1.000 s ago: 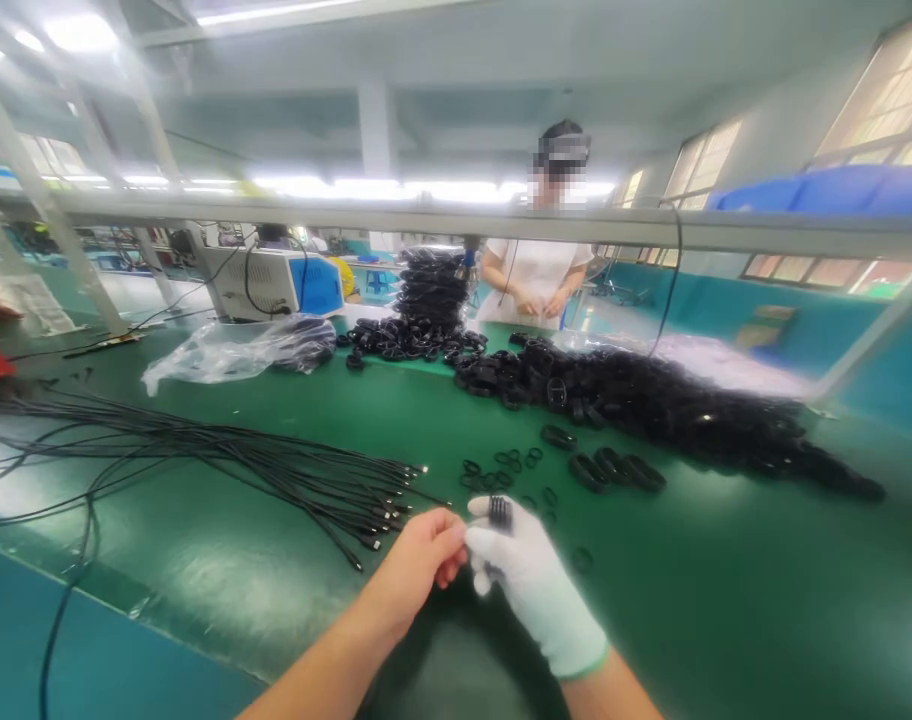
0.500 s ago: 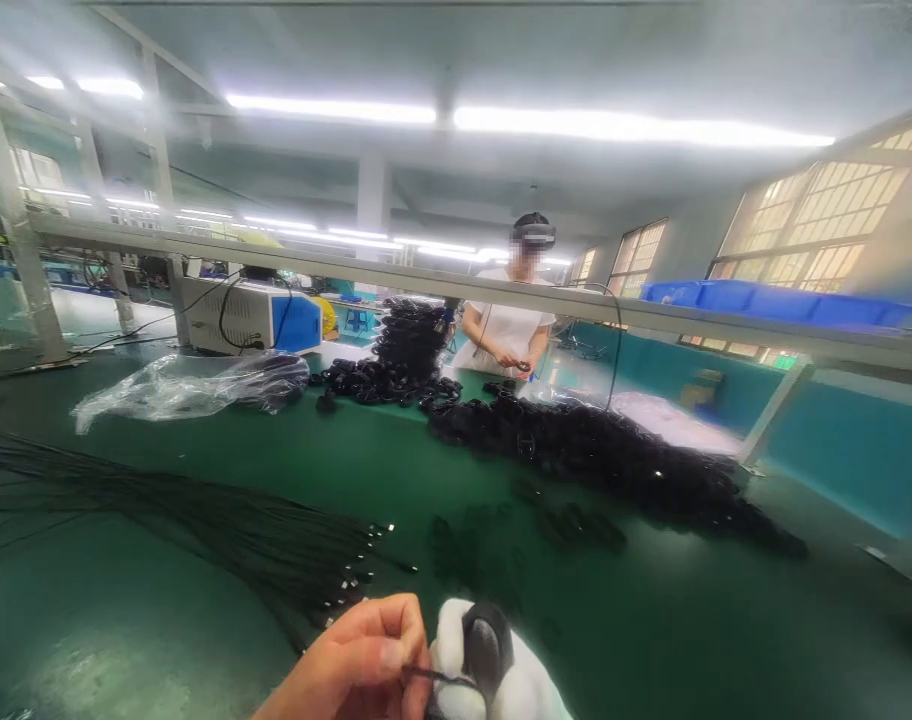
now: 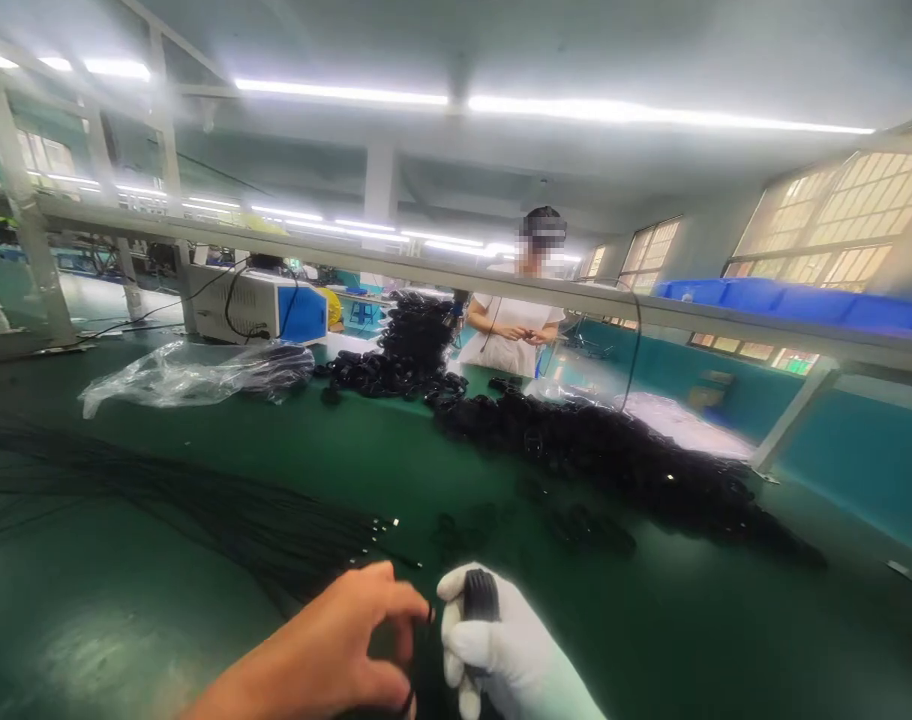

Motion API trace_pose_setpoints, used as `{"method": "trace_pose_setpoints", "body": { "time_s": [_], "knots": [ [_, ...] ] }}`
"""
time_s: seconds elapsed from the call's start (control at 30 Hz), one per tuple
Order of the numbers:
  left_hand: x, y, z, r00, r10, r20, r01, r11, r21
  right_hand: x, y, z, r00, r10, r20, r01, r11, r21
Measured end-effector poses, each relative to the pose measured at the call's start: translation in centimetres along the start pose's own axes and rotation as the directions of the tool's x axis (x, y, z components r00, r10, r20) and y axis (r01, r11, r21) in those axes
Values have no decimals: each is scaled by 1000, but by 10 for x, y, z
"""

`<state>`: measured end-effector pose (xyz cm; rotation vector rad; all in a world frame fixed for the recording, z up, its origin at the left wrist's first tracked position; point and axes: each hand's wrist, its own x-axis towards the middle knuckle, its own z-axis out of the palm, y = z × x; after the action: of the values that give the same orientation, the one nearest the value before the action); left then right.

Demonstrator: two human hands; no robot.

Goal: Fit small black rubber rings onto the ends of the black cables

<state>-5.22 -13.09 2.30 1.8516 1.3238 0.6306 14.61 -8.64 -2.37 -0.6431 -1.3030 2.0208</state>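
Observation:
My right hand [image 3: 493, 640], in a white glove, is closed around a small coil of black cable [image 3: 481, 597]. The coil's wound strands show between the thumb and fingers. Just left of it, my bare left hand [image 3: 351, 635] is open, thumb and fingers spread in a curve. Small dark bits show at its fingertips; whether they are cable cannot be made out. Behind the left hand, a bundle of long black cables [image 3: 201, 510] lies across the green table [image 3: 366, 450], with light-coloured connector ends toward the middle.
A long heap of coiled black cables [image 3: 606, 450] stretches to the right, with a taller stack [image 3: 418, 335] behind. A clear plastic bag [image 3: 178, 378] and a white-and-blue machine [image 3: 257, 305] stand at the left. A shelf rail [image 3: 426, 270] crosses ahead; beyond it stands a co-worker [image 3: 512, 330].
My left hand has let go of the cable end at the coil, spread its fingers and moved slightly left. The right hand has turned, still gripping the coil.

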Motion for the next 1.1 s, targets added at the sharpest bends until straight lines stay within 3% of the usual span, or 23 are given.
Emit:
{"method": "trace_pose_setpoints", "body": {
  "time_s": [0.1, 0.23, 0.33, 0.4, 0.5, 0.57, 0.67, 0.77, 0.83, 0.93, 1.0, 1.1],
  "knots": [
    [3, -2, 1, 997, 51, -52, -49, 998, 29, 0, 2, 6, 1000, 30, 0, -30, 994, -107],
    [4, -4, 7, 999, 47, -1, -47, 999, -17, 6, 8, 11, 986, 166, -5, -163, 960, -228],
    [2, 2, 14, 1000, 16, 24, -18, 998, 66, 9, 19, 10, 969, 245, -34, -244, 925, -291],
    [3, 6, 19, 1000, 4, 12, -6, 984, 180, 10, 27, 11, 972, 225, -60, -232, 917, -324],
    [11, 8, 19, 1000, 12, 0, -11, 944, 330, 6, 33, 14, 984, 99, -151, -149, 917, -371],
    [19, 3, 12, 995, -28, 95, -6, 942, 336, 4, 30, 19, 976, 78, -202, -160, 888, -430],
    [27, -7, -1, 958, -51, 282, 1, 984, 177, 1, 20, 23, 969, 42, -242, -169, 829, -532],
    [26, -14, 0, 985, 36, 171, -43, 998, 39, -3, 8, 20, 974, -87, -208, -38, 845, -533],
    [21, -16, 9, 994, 4, 106, -5, 1000, 7, -7, 3, 17, 996, -42, -76, 10, 926, -378],
    [14, -12, 16, 982, -105, 155, 117, 991, -70, -12, 3, 12, 985, -18, 173, 26, 998, -49],
    [13, -6, 14, 978, -142, 154, 180, 945, -274, -12, 8, 11, 970, -65, 234, 46, 995, 86],
    [13, 3, 7, 986, -144, 80, 162, 760, -629, -9, 14, 11, 960, -94, 265, 56, 987, 150]
  ]
}}
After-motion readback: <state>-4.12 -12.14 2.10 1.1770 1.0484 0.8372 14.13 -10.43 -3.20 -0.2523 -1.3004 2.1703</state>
